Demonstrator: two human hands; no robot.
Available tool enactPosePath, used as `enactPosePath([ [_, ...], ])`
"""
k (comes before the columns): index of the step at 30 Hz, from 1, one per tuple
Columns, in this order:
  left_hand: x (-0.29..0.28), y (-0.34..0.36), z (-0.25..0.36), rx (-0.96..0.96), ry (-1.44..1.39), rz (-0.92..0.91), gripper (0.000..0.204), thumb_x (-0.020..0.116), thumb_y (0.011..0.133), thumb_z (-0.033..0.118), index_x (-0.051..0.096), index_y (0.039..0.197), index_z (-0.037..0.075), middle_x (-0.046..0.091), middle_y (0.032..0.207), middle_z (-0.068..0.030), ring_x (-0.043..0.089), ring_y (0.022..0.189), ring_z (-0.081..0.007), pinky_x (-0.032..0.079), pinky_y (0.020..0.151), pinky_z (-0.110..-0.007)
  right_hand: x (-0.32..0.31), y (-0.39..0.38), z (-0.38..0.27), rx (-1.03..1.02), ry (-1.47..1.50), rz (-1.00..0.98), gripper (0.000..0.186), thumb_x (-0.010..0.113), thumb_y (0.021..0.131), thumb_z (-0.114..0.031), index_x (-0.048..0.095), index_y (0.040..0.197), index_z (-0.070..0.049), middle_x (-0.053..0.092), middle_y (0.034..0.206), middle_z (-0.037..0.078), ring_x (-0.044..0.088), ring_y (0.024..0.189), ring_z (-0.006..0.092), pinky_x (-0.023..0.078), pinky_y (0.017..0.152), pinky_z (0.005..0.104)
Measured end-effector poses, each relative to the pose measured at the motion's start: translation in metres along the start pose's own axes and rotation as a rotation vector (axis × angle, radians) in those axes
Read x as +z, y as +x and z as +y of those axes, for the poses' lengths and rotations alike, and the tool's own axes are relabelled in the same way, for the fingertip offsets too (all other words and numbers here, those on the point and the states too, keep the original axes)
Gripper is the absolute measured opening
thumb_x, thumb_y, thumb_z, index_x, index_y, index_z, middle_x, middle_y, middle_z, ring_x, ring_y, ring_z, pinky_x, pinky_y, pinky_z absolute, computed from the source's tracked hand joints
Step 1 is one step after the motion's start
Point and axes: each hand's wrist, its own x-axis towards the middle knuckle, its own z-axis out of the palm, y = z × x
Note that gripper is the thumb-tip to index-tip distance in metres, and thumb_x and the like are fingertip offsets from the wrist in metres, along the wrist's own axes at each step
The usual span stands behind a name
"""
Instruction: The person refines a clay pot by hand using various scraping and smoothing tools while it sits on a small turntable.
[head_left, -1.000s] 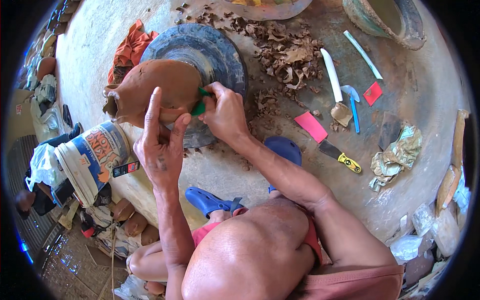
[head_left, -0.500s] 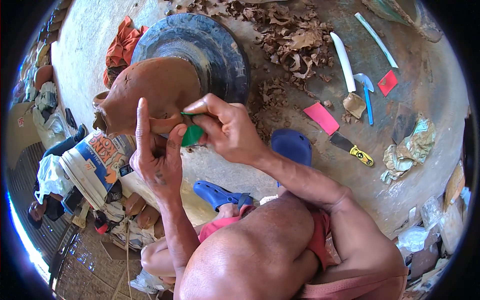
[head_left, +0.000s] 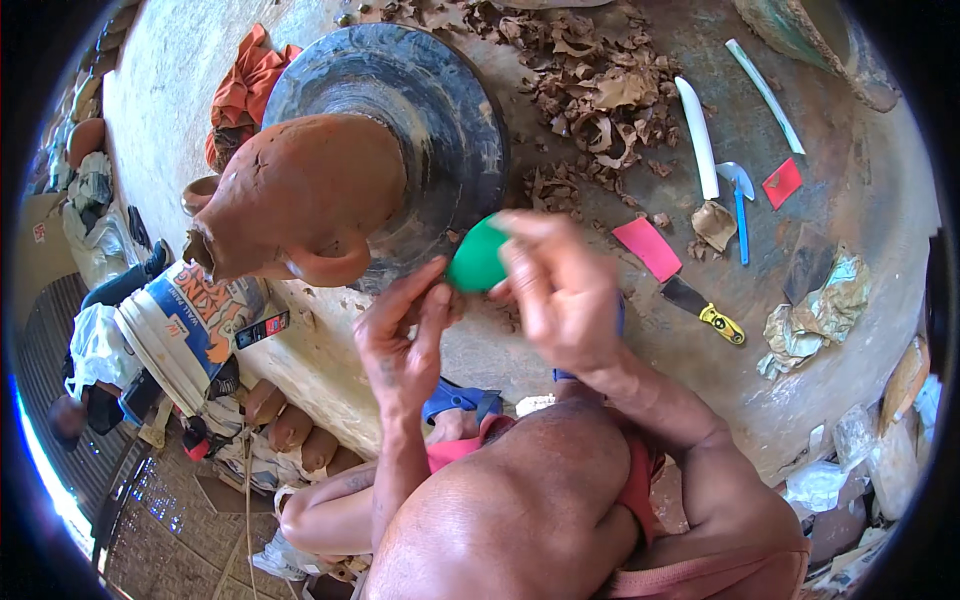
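A brown clay pot (head_left: 300, 185) with loop handles lies on its side, its base against the dark wheel (head_left: 455, 120). To its right, my right hand (head_left: 560, 290), blurred by motion, grips a thin green pottery scraper (head_left: 478, 258) between thumb and fingers. My left hand (head_left: 402, 335) pinches at the scraper's left edge, its thumb and forefinger close together. Both hands are apart from the pot, just below and right of its near handle (head_left: 332, 262).
Clay shavings (head_left: 610, 100) lie beyond the wheel. On the right are a pink flat piece (head_left: 648, 248), a yellow-handled putty knife (head_left: 705, 305), a blue-handled tool (head_left: 742, 215), a white strip (head_left: 697, 135) and crumpled paper (head_left: 820, 310). A paint bucket (head_left: 175, 345) stands left.
Both hands have moved right, away from the pot's near handle, taking the green scraper along. The left forefinger, stretched out before, is now bent toward the thumb.
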Motion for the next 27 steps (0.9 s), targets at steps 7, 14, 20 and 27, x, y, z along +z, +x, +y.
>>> enactPosePath([
  [7, 0.055, 0.02, 0.023, 0.287, 0.317, -0.286, 0.038, 0.07, 0.093, -0.009, 0.077, 0.128, 0.004, 0.075, 0.132, -0.0169, 0.074, 0.117, -0.0295, 0.059, 0.1, -0.04, -0.032, 0.049, -0.001, -0.108, 0.078, 0.423, 0.018, 0.061, 0.11, -0.006, 0.062, 0.127, -0.001, 0.075, 0.091, 0.009, 0.072, 0.069, 0.0119, 0.059, 0.06, 0.024],
  [14, -0.019, -0.003, 0.035, 0.733, 0.649, 0.425, 0.042, 0.087, 0.093, 0.028, 0.073, 0.118, -0.003, 0.07, 0.123, -0.0216, 0.07, 0.097, -0.0269, 0.054, 0.062, -0.028, 0.044, 0.053, 0.039, 0.083, -0.092, -0.023, 0.014, 0.068, 0.097, -0.008, 0.066, 0.107, 0.002, 0.071, 0.075, 0.026, 0.075, 0.073, 0.0436, 0.059, 0.065, 0.0509],
  [20, -0.05, 0.025, 0.042, 0.527, 0.763, 0.323, 0.067, 0.092, 0.087, 0.033, 0.068, 0.142, 0.001, 0.062, 0.15, -0.0255, 0.072, 0.083, -0.0158, 0.054, 0.055, -0.023, 0.074, 0.063, 0.041, 0.084, -0.231, -0.067, 0.016, 0.063, 0.099, -0.002, 0.065, 0.11, 0.009, 0.075, 0.077, 0.024, 0.08, 0.07, 0.032, 0.06, 0.063, 0.0417],
  [27, -0.054, 0.033, 0.032, 0.537, 0.798, 0.248, 0.058, 0.09, 0.09, 0.03, 0.071, 0.139, 0.005, 0.064, 0.149, -0.0229, 0.077, 0.096, -0.0194, 0.059, 0.057, -0.025, 0.079, 0.066, 0.041, 0.089, -0.127, -0.086, 0.017, 0.062, 0.099, 0.0, 0.064, 0.112, 0.011, 0.076, 0.079, 0.025, 0.08, 0.073, 0.0303, 0.061, 0.065, 0.0409],
])
